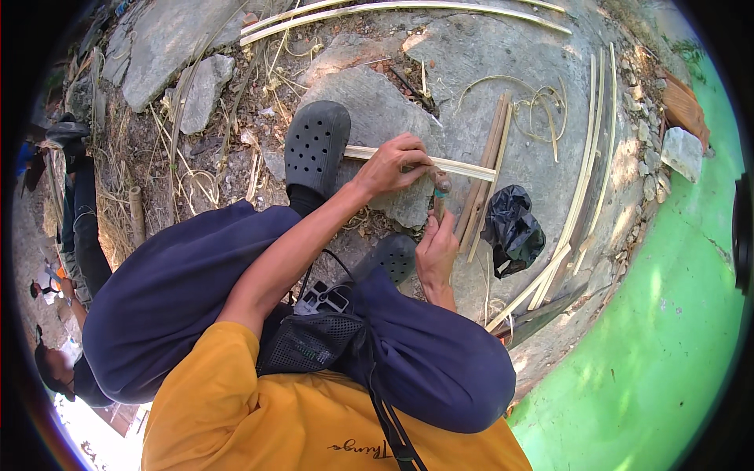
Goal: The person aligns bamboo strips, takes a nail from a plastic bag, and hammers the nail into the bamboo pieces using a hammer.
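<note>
My left hand (397, 165) is closed, fingertips pinched together at a pale wooden strip (465, 169); whatever small thing may be between them is hidden. One end of the strip lies beside my dark clog (316, 145), and the other crosses some brown wooden slats (481, 188) on the stone. My right hand (438, 253) is wrapped round the handle of a hammer (441, 187). The hammer's rusty head, with a teal patch below it, is just beside my left fingertips, over the strip.
A crumpled black plastic bag (512, 231) lies right of the slats. Long pale strips (585, 157) run along the right side, and others (400, 6) at the far edge. Beyond is a green surface (660, 314). Loose rocks (206, 93) lie left; another person (82, 369) is at far left.
</note>
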Tool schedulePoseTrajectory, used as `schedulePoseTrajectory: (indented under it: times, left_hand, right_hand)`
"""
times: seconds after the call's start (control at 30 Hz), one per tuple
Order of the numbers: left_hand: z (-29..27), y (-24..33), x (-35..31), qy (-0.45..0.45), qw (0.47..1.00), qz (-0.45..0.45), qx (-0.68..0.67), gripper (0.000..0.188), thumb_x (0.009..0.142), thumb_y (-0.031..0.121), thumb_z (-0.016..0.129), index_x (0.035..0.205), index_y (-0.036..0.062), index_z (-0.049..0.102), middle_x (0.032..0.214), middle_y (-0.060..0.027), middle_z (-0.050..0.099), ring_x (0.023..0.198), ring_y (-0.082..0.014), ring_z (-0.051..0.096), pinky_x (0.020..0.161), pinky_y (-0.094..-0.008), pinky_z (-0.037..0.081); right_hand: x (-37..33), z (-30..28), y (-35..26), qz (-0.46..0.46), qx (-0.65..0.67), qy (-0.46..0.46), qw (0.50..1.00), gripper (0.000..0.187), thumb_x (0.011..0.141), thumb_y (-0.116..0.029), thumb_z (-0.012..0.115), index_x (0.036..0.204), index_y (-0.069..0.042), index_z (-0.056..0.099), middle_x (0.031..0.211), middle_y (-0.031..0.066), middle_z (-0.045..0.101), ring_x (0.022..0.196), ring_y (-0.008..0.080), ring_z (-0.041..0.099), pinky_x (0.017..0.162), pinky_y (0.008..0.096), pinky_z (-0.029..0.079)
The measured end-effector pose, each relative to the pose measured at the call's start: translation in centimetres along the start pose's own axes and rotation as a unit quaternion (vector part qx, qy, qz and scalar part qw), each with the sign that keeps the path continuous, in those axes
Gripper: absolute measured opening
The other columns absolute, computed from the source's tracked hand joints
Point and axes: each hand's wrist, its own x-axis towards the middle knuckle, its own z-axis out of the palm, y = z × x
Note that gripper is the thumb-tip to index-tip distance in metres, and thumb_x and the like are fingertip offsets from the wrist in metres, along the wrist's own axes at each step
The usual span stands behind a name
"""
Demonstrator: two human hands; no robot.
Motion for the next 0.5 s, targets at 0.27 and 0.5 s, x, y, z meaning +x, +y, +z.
schedulePoseTrajectory:
  times: [0.27, 0.5]
  left_hand:
    - [0.1, 0.4, -0.3, 0.004, 1.0, 0.002, 0.004, 0.016, 0.077, 0.001, 0.079, 0.092, 0.0048, 0.076, 0.089, -0.0073, 0.068, 0.086, -0.0258, 0.065, 0.075, -0.0373, 0.054]
    - [-0.1, -0.1, 0.3, 0.0, 1.0, -0.01, 0.008, 0.015, 0.077, 0.001, 0.079, 0.091, 0.0037, 0.075, 0.09, -0.0078, 0.069, 0.088, -0.0258, 0.066, 0.075, -0.037, 0.055]
  right_hand:
    - [0.3, 0.6, 0.5, -0.032, -0.027, 0.014, 0.999, 0.019, 0.106, -0.013, 0.047, 0.117, 0.002, 0.052, 0.078, 0.0184, 0.06, 0.065, 0.0345, 0.063, 0.061, 0.0406, 0.049]
    - [-0.2, 0.7, 0.5, -0.024, -0.002, 0.031, 0.999, 0.018, 0.105, -0.011, 0.048, 0.116, 0.002, 0.052, 0.087, 0.0237, 0.067, 0.075, 0.0416, 0.069, 0.063, 0.0439, 0.051]
